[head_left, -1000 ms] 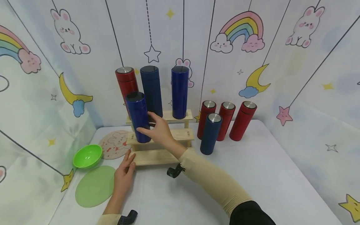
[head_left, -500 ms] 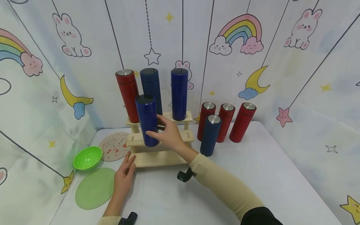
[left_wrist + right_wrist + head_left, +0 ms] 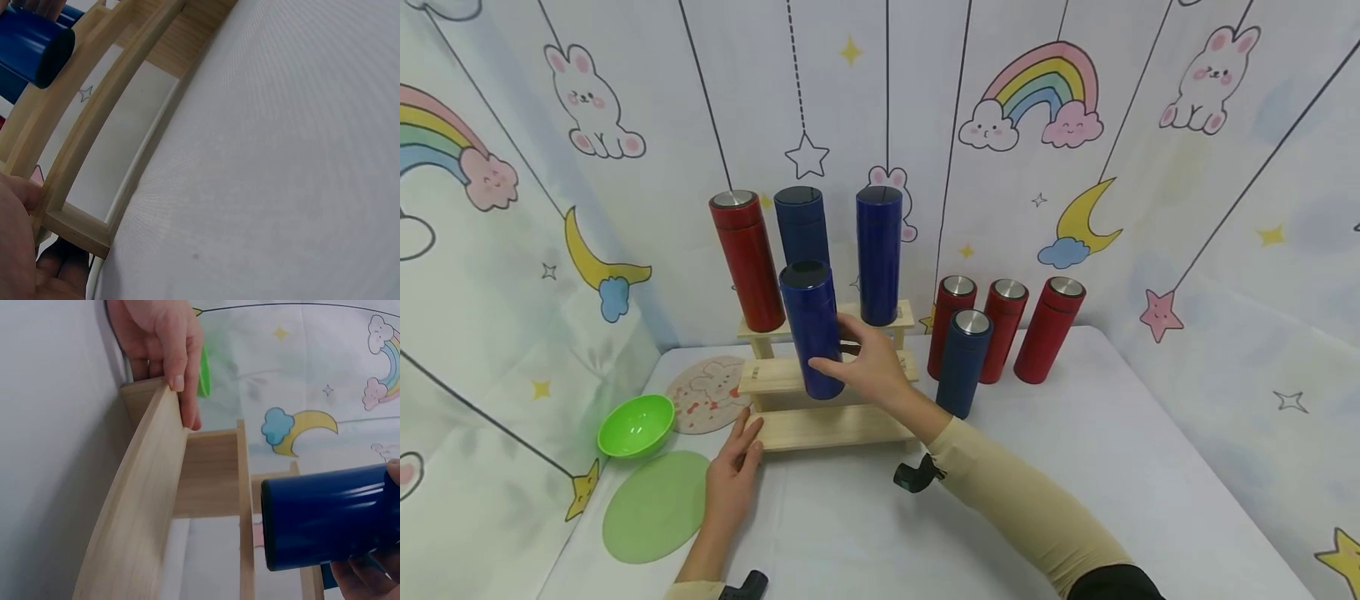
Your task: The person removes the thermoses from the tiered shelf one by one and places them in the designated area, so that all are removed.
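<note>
My right hand (image 3: 872, 362) grips a shiny blue thermos flask (image 3: 811, 329) by its lower right side. The flask is upright at the middle step of a three-step wooden rack (image 3: 827, 427), and the right wrist view shows a small gap under its base. At the rack's left end, my left hand (image 3: 732, 475) holds the lowest step, thumb on top and fingers at the end board, as the right wrist view shows. On the top step stand a red flask (image 3: 747, 258), a dark blue flask (image 3: 802, 223) and another shiny blue flask (image 3: 879, 254).
Right of the rack, a dark blue flask (image 3: 962, 367) with a steel lid stands before three red flasks (image 3: 1048, 333). To the left lie a green bowl (image 3: 637, 425), a green round mat (image 3: 655, 508) and a pink rabbit mat (image 3: 709, 396). A printed cloth hangs behind.
My right hand has carried the blue flask to the right along the middle step, away from in front of the red flask. The left hand has stayed on the rack's end.
</note>
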A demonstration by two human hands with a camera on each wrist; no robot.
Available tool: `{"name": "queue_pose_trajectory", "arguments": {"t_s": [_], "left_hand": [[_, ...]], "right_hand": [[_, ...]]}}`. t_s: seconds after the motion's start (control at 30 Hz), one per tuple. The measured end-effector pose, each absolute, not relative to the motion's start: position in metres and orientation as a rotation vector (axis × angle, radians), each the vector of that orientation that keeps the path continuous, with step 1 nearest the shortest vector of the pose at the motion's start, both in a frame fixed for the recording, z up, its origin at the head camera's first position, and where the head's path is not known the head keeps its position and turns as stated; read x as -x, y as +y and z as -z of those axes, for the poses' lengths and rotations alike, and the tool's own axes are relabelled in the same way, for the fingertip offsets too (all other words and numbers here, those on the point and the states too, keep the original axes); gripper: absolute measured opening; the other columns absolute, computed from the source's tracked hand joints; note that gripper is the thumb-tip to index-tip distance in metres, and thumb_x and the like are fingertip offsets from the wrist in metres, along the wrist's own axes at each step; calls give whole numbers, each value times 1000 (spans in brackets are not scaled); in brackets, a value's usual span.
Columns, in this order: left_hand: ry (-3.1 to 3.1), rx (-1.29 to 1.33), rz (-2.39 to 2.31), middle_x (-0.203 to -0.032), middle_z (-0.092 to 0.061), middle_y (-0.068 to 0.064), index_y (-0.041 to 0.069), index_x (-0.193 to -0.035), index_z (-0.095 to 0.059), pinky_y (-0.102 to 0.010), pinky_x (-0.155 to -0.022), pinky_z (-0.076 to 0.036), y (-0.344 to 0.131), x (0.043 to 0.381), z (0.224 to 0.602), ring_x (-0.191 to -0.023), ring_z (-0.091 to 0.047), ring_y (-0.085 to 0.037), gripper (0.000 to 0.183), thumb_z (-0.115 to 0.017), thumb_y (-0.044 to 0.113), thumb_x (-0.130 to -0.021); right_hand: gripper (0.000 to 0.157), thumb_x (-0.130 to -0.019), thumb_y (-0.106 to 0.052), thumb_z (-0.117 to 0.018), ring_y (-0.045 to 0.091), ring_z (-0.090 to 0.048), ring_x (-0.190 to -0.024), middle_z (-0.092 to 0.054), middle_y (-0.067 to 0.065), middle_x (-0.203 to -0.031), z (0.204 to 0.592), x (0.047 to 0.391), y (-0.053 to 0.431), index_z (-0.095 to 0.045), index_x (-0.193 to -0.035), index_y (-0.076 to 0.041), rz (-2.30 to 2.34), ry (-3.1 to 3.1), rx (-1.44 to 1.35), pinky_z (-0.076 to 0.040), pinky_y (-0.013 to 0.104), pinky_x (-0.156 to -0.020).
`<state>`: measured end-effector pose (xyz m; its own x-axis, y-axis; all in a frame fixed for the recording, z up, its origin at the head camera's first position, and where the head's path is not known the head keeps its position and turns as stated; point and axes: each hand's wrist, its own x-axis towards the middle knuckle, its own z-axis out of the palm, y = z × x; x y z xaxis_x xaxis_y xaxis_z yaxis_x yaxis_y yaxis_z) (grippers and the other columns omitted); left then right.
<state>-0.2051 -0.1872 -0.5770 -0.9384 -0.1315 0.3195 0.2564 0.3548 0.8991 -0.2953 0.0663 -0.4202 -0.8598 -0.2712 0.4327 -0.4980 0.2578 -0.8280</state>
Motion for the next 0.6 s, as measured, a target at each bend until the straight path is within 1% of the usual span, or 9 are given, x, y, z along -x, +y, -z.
{"name": "queue_pose_trajectory", "arguments": {"t_s": [0.13, 0.2, 0.3, 0.43, 0.6], "left_hand": [[-2270, 114, 1600, -171, -39, -16, -1, -150, -63, -5, -104, -37, -186, 203, 577, -158, -33, -37, 39, -60, 6, -112], [-2262, 111, 1613, -170, -40, -16, -1, -149, -63, -5, -104, -37, -184, 202, 577, -157, -34, -38, 38, -61, 6, -112], [-2269, 120, 1643, -171, -39, -16, -2, -150, -62, -5, -104, -36, -181, 201, 578, -158, -32, -40, 39, -61, 6, -112], [-2289, 118, 1641, -172, -38, -14, 0, -151, -61, -5, -105, -36, -179, 203, 579, -159, -32, -36, 40, -60, 9, -112], [-2268, 83, 1607, -170, -41, -14, -1, -149, -63, -4, -103, -38, -183, 205, 576, -157, -35, -36, 39, -61, 6, -111]], "right_hand": [[71, -90, -25, -93, 22, -70, -124, -72, 9, -138, 419, 293, 71, -61, -152, -10, -1663, -2321, -730, -57, 47, -105], [72, -90, -25, -93, 23, -69, -126, -71, 10, -139, 419, 292, 75, -61, -152, -10, -1668, -2328, -738, -57, 48, -105], [70, -90, -23, -93, 24, -70, -125, -72, 9, -139, 420, 288, 83, -62, -151, -10, -1658, -2332, -725, -57, 46, -105], [67, -89, -19, -93, 25, -71, -123, -73, 9, -137, 421, 285, 89, -64, -149, -11, -1646, -2308, -719, -59, 45, -102], [69, -91, -24, -92, 26, -70, -125, -71, 9, -140, 422, 286, 89, -62, -151, -11, -1641, -2303, -765, -58, 45, -103]]}}
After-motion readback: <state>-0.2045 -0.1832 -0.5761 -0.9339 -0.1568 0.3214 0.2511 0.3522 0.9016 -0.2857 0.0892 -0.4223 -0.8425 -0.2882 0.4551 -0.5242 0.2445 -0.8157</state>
